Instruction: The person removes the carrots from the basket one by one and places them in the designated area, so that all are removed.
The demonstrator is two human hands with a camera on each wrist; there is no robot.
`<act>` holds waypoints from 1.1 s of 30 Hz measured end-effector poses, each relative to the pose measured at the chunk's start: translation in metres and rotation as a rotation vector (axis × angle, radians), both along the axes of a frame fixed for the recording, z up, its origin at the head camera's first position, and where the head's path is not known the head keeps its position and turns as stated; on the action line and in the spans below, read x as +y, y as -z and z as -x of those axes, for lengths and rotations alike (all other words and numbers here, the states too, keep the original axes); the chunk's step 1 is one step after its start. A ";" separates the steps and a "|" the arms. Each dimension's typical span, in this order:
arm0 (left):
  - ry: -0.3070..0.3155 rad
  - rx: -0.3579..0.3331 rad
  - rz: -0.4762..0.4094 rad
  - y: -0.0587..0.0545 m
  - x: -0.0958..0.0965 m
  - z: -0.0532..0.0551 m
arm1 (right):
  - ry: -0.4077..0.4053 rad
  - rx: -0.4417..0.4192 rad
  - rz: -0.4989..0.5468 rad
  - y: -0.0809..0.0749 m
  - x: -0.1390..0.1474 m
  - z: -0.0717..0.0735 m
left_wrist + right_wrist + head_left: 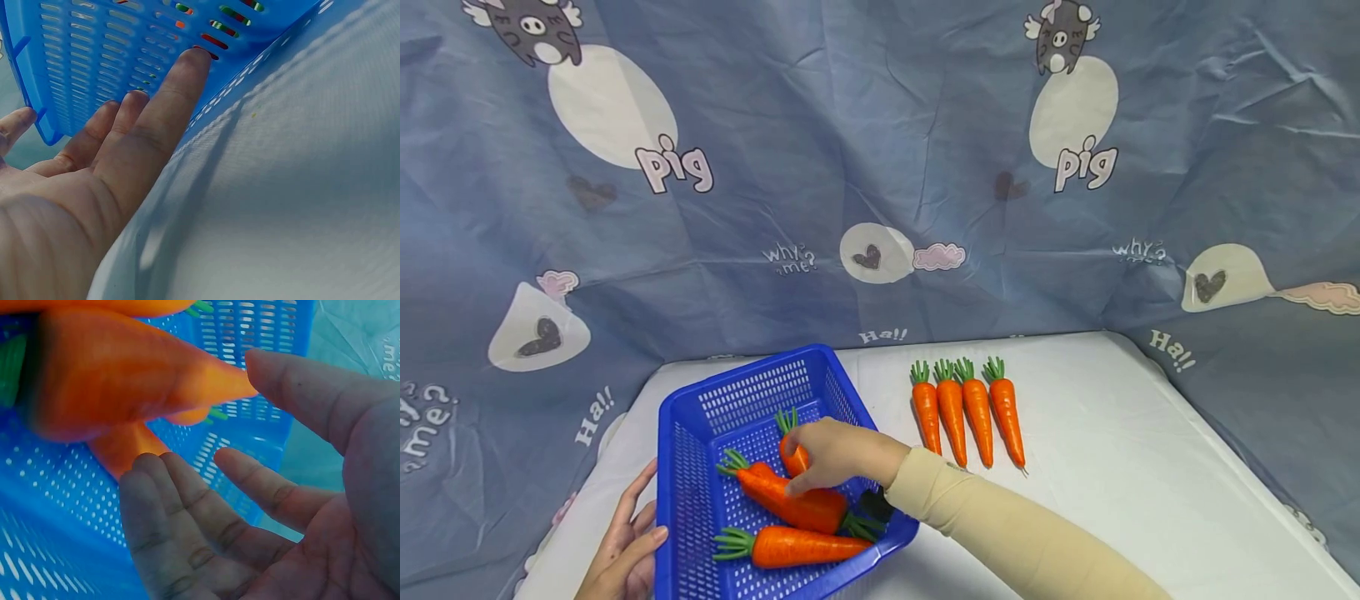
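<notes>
Head view, starting at the left: a person's left hand (613, 554) rests against the outer left side of a blue plastic basket (745, 369), its fingers extended and gripping nothing. In the left wrist view, one fingertip meets the slotted wall.

Inside the basket lie four orange carrots with green leafy tops. Two overlap across the middle: the left-leafed carrot (760, 482) has its top at the left, and the right-leafed carrot (822, 508) has its top at the right. On the near side, the front carrot (805, 547) lies crosswise, leaves to the left. Toward the back, the rear carrot (794, 458) is partly hidden by the right hand (835, 454), which reaches into the basket over the carrots.

That hand's fingers are loosely bent, with a wide gap between them and the thumb, and they hold nothing. The right wrist view shows the thumb beside one carrot's tip; whether they touch I cannot tell. A beige sleeve (1000, 525) covers the forearm.

Right of the basket, a row of four carrots (951, 408) lies on a white table (1097, 433), leaves pointing away from the person. Blue-grey cloth (880, 133) printed with pigs hangs behind.
</notes>
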State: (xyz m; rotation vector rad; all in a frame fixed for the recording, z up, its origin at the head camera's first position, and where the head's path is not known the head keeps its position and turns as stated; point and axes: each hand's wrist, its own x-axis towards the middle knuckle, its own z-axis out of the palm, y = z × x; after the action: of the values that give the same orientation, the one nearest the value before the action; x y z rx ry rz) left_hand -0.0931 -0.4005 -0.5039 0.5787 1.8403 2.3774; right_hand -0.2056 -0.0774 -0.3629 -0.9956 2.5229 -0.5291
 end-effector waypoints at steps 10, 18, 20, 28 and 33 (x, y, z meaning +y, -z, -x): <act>0.001 0.011 -0.002 -0.001 0.001 0.000 | 0.034 -0.019 -0.087 0.011 -0.013 -0.002; -0.011 0.014 0.005 0.000 0.001 0.000 | 0.073 0.025 -0.102 0.015 -0.016 0.002; -0.012 0.013 0.004 0.001 0.001 0.000 | 0.085 0.032 -0.100 0.015 -0.016 0.004; -0.051 -0.021 0.037 0.000 0.001 -0.001 | 0.139 0.049 -0.091 0.016 -0.018 0.012; -0.067 -0.035 0.044 -0.001 0.002 -0.001 | 0.196 0.024 -0.065 0.015 -0.018 0.017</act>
State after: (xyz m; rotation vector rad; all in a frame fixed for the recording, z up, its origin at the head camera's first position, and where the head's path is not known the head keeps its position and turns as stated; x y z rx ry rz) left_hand -0.0921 -0.3982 -0.5026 0.4748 1.9214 2.3656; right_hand -0.2225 -0.0955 -0.3774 -0.7404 2.6565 -0.4894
